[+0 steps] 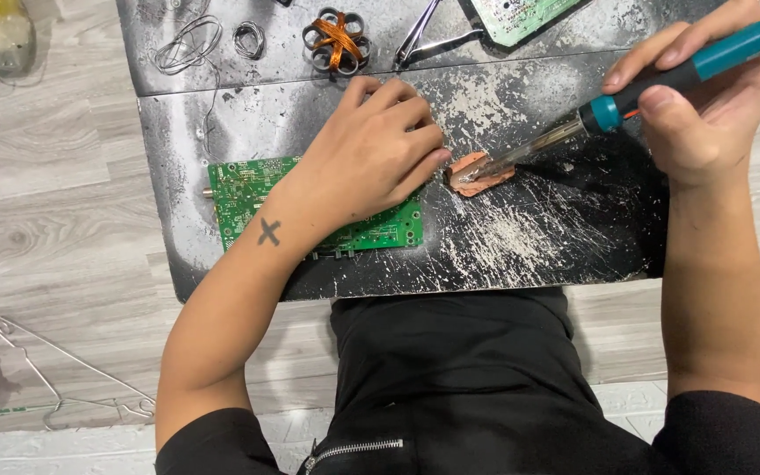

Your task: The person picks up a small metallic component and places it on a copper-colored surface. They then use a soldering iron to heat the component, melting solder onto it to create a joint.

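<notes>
Teal-handled and metal-tipped, the soldering iron [661, 84] slants down from the upper right, its tip pressed onto a small reddish-brown block [479, 173] that lies near the middle of the scorched, grey-flecked surface [556, 237]. The right hand [705, 97] is wrapped around the iron's handle, thumb and forefinger pinching close to the collar. The left hand [371, 158] lies curled, knuckles up, on a green circuit board [248, 189], its fingertips just beside the block; I cannot tell whether anything is pinched under those fingers. The board sits at the left part of the surface, partly covered by the hand and wrist. Farther back, along the far edge, lie a ring of grey coils bound with copper wire [337, 40], loose loops of thin wire [188, 44], a pair of metal tweezers [428, 40] and another pale green board [521, 18]. On the wooden floor [54, 211] at the left lies a wire hanger [63, 378].
</notes>
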